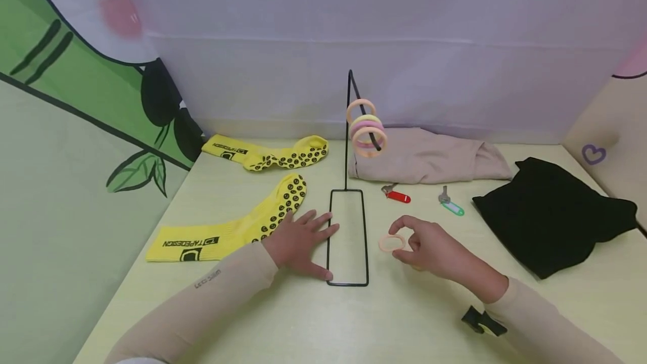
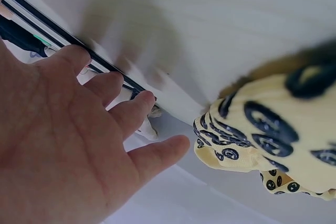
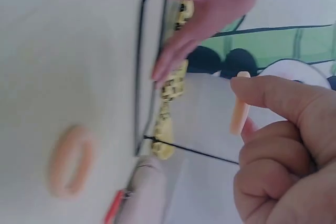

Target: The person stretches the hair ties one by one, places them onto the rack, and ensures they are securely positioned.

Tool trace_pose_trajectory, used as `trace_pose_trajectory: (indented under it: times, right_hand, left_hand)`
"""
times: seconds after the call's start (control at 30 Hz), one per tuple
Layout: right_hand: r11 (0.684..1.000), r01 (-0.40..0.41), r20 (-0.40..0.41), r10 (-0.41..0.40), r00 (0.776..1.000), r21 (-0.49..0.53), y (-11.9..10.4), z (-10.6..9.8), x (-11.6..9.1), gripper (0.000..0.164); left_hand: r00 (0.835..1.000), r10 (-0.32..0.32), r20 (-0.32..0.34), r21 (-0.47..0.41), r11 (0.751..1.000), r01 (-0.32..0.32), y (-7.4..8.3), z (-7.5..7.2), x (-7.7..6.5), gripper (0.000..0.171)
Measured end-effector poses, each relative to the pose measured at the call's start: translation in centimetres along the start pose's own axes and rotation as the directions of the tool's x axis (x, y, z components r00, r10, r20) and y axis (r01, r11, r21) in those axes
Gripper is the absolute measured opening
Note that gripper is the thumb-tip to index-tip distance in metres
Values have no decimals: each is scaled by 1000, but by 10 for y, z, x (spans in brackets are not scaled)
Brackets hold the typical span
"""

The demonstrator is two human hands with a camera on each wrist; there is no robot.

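A black wire stand (image 1: pixel 367 240) has a rectangular base on the table and an upright bent into a sloping arm. Several pastel rings (image 1: pixel 370 142), orange, yellow and pink, hang on that arm. My left hand (image 1: pixel 301 245) lies with fingers spread, its thumb and fingertips at the base's left bar. My right hand (image 1: pixel 436 250) pinches a pale orange ring (image 3: pixel 240 114) between thumb and index finger, to the right of the base. Another orange ring (image 3: pixel 72 161) lies on the table in the right wrist view; the right hand mostly hides it in the head view.
Two yellow socks (image 1: pixel 202 242) with black dots lie at the left. Behind the stand is a folded beige cloth (image 1: pixel 429 156). Keys with a red tag (image 1: pixel 398 196) and a green tag (image 1: pixel 452 207) lie before it. A black cloth (image 1: pixel 553 215) is at the right.
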State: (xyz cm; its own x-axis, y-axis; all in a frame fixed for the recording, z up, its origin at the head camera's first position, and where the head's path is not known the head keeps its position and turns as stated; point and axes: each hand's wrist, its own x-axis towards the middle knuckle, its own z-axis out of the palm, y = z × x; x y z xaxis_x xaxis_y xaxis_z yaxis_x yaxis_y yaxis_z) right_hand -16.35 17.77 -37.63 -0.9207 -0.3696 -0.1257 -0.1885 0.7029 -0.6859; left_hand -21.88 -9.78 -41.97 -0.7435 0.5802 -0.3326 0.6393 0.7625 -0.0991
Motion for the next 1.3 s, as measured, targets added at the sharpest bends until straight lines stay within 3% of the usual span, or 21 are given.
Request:
trace_pose_trajectory:
  times: [0.23, 0.3, 0.37, 0.43, 0.53, 0.63, 0.73, 0.9, 0.97, 1.07, 1.17, 1.3]
  right_hand:
    - [992, 129, -95, -128, 987, -3, -35, -15, -17, 32]
    - [983, 181, -129, -182, 975, -25, -44, -18, -22, 32]
    - [966, 254, -183, -259, 948, -54, -51, -21, -27, 31]
    - [932, 350, -253, -363, 897, -97, -58, -24, -30, 32]
    - [857, 490, -364, -512, 778, -159, -66, -29, -33, 36]
    - [787, 578, -437, -607, 664, -216, -73, -35, -34, 33]
    - [743, 625, -479, -651, 589, -240, -78, -41, -34, 28]
    - [707, 637, -533, -682, 501, -307, -61, -47, -19, 37]
    - [712, 627, -553, -675, 488, -316, -57, -50, -11, 43]
    - [715, 637, -558, -667, 495, -290, -75, -61, -8, 41]
    - [736, 624, -560, -643, 523, -262, -96, -69, -8, 39]
    - [779, 586, -555, -595, 581, -222, -112, -72, -11, 47]
  left_hand:
    - [1000, -2, -2, -5, 1000, 2, -2, 0, 1, 103]
    - [1000, -1, 1, -9, 1000, 1, -2, 0, 1, 103]
    - [1000, -3, 7, -14, 1000, 3, -2, 0, 1, 102]
    - [1000, -4, 8, -17, 1000, 4, -1, 0, 1, 102]
    - [1000, -9, 13, -21, 1000, 9, -1, -1, 1, 102]
    - [1000, -11, 13, -25, 1000, 11, -1, -1, 1, 102]
    - [1000, -15, 18, -26, 1000, 16, -1, -1, 2, 102]
    - [999, -19, 29, -28, 999, 20, -1, 0, 3, 103]
    - [999, -20, 32, -27, 999, 21, -1, 1, 4, 103]
    - [999, -22, 31, -24, 999, 23, -1, 1, 5, 103]
    - [999, -23, 32, -25, 999, 24, -1, 0, 4, 103]
    - [999, -19, 35, -24, 1000, 20, -1, -1, 4, 103]
